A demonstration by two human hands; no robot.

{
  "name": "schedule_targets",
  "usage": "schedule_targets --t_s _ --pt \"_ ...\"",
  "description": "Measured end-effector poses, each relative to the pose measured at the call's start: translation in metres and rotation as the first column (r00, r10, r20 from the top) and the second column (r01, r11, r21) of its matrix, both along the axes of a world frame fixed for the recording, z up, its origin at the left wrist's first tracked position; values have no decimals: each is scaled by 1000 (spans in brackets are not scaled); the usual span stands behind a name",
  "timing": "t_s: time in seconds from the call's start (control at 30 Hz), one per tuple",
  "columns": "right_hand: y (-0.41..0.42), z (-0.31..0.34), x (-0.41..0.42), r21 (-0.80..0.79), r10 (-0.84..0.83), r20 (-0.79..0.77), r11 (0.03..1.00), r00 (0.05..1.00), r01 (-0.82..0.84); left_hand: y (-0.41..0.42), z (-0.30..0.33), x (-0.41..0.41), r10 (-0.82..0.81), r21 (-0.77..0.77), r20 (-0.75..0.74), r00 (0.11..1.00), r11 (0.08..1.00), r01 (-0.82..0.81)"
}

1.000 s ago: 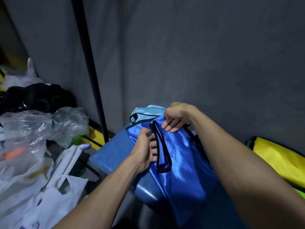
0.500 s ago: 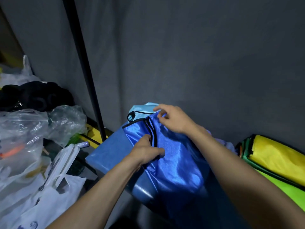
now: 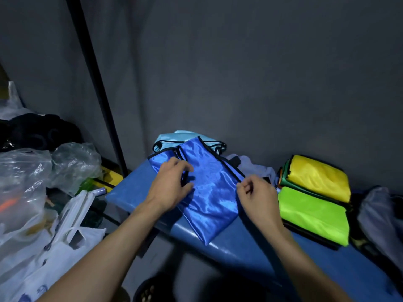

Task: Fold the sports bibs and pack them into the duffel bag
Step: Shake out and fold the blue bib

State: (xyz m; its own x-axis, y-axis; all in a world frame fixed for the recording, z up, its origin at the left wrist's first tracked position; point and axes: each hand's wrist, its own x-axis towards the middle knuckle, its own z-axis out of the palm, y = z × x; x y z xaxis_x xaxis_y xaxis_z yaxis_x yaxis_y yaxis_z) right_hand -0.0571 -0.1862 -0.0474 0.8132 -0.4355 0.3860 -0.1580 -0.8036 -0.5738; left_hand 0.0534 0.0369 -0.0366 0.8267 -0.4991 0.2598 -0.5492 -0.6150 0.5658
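Observation:
A shiny royal-blue bib (image 3: 209, 188) with black trim lies folded lengthwise on a blue padded bench (image 3: 250, 251). My left hand (image 3: 172, 186) rests on its left side, fingers curled over the black-trimmed fold. My right hand (image 3: 255, 192) pinches the bib's right trimmed edge. A light-blue bib (image 3: 174, 138) lies under it at the far end. Folded yellow (image 3: 316, 177) and lime-green (image 3: 311, 214) bibs are stacked to the right. No duffel bag is identifiable.
Clear and white plastic bags (image 3: 32, 192) pile up on the left, with dark clothing (image 3: 39, 131) behind. A black pole (image 3: 98, 88) stands against the grey wall. Pale cloth (image 3: 257, 168) lies behind the bib, and a grey bag (image 3: 381, 214) sits at far right.
My right hand moved from the bib's top end down to its right edge. The bib now lies flatter and narrower, folded lengthwise. The view shifted right, revealing the stacked bibs.

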Motion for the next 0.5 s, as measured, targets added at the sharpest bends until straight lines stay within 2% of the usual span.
schedule_targets --t_s 0.03,0.07,0.1,0.17,0.23,0.3,0.4,0.5 --pt "1 -6 -10 204 -63 -77 976 995 78 -1 5 -9 -112 -58 26 993 992 113" --pt "1 -12 -21 419 -94 -147 896 985 148 -3 8 -21 -234 -57 23 972 970 235" --pt "3 -17 -24 591 -103 -201 781 974 205 -6 7 -31 -319 -5 -8 948 948 318" --pt "1 -21 -26 764 -125 -228 592 966 257 -17 3 -56 -370 202 -60 927 905 375" --pt "2 -18 -21 850 -129 -201 470 971 239 -30 -8 -74 -350 435 -15 937 841 321" --pt "2 -15 -11 899 -141 -196 369 971 235 -37 -12 -85 -339 563 36 940 784 261" --pt "3 -15 3 926 -179 -212 276 961 256 -33 -11 -90 -363 582 49 931 767 268" --pt "4 -17 8 916 -232 -212 290 949 275 -27 -9 -98 -335 615 108 936 762 202"
